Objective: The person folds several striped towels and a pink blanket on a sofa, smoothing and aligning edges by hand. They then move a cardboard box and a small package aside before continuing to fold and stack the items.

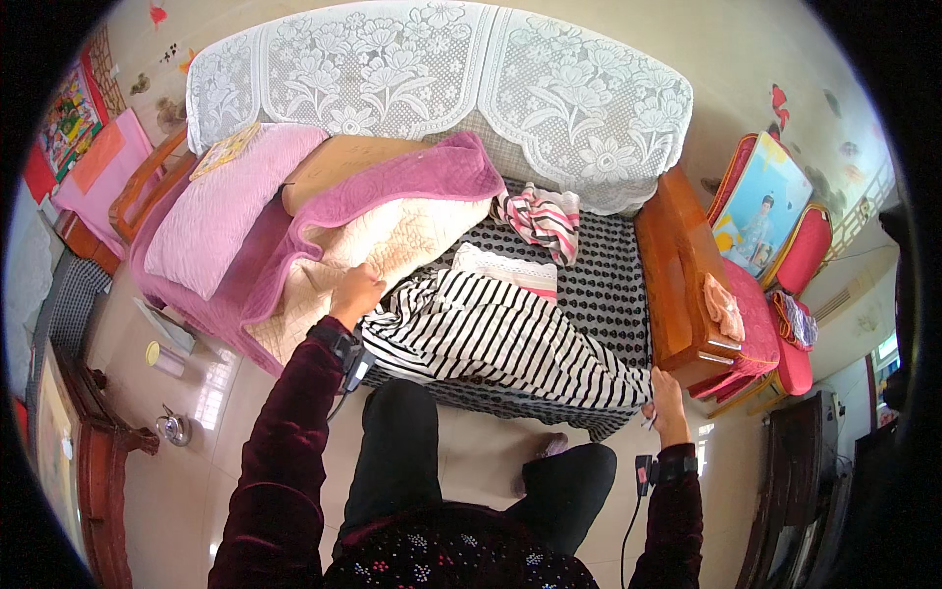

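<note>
A black-and-white striped cloth garment (pixel 500 327) lies spread over the seat of a sofa, between my hands. My left hand (pixel 358 291) is closed beside its gathered left end, at the edge of a cream quilted blanket (pixel 390 235). My right hand (pixel 668 401) grips the garment's narrow right end at the seat's front corner. Behind the garment lie a folded white and pink cloth (pixel 511 272) and a crumpled pink, white and black striped cloth (pixel 541 219). A dark patterned cover (pixel 607 294) lies beneath them.
A pink pillow (pixel 228 206) and a purple blanket edge (pixel 412 173) cover the sofa's left part. The wooden armrest (pixel 681 272) bounds the right side. A metal kettle (pixel 174 427) and a cylindrical container (pixel 165 359) stand on the floor at left. Red chairs (pixel 802 247) stand at right.
</note>
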### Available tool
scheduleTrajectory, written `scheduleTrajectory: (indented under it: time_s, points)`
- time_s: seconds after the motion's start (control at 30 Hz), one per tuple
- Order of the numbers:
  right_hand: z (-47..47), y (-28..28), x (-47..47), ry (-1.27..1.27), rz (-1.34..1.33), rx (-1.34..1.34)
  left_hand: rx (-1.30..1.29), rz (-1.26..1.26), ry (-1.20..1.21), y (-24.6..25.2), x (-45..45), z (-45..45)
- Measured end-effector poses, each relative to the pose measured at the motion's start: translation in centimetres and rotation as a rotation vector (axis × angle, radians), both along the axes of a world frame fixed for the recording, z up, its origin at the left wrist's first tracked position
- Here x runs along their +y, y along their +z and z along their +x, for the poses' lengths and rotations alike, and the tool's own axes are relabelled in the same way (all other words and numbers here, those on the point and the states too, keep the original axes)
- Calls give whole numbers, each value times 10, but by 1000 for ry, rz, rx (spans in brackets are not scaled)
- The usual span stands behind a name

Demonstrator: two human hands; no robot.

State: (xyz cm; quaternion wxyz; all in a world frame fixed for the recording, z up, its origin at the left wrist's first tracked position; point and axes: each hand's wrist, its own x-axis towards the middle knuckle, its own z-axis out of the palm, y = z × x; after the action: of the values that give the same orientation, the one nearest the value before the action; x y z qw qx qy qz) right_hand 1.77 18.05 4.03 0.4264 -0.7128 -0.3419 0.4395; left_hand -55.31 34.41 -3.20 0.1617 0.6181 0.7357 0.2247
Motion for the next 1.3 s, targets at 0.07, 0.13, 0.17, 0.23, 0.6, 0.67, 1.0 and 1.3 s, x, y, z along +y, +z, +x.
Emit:
scheduleTrajectory:
  time_s: [0.07,0.13,0.17,0.23,0.6,0.67,1.0,1.3]
  points:
    - [2,-3,-13,-59,-68,42,85,-164,-38,14,0,23]
    - [6,-4,-25,5,-171,-49,46,-238,-123,21,0,43]
    - [9,-4,-27,35,-218,-90,67,-177,-116,20,-1,53]
    - [17,-7,-33,148,-324,-252,180,-105,-37,13,-3,67]
    - [57,-14,24,40,432,274,-582,55,-442,86,22,8]
    - [61,3,61,65,511,121,-820,161,-526,125,40,7]
    - [67,148,126,72,880,745,-1204,672,-372,262,115,-32]
    - [76,28,40,-203,530,478,-1179,110,-364,166,-14,-48]
